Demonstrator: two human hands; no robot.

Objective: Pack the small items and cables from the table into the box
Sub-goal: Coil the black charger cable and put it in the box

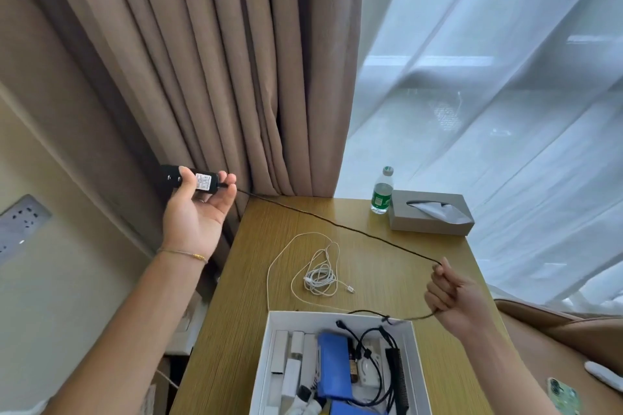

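My left hand [197, 212] is raised left of the table and grips a black power adapter [175, 177] with a white label. Its thin black cable [337, 224] stretches taut across the wooden table [387, 286] to my right hand [453, 296], which is fisted round the cable near the table's right edge. From that fist the cable's tail runs down to the white box [269, 347] at the front. Inside the box lie blue packs, white sticks, black cables and a comb. A white cable [318, 274] lies loosely coiled on the table behind the box.
A water bottle [382, 192] with a green label and a grey tissue box [431, 212] stand at the table's far right corner. Brown curtains hang behind, sheer white ones to the right. A phone [561, 394] lies at the lower right. Wall sockets [20, 222] are on the left.
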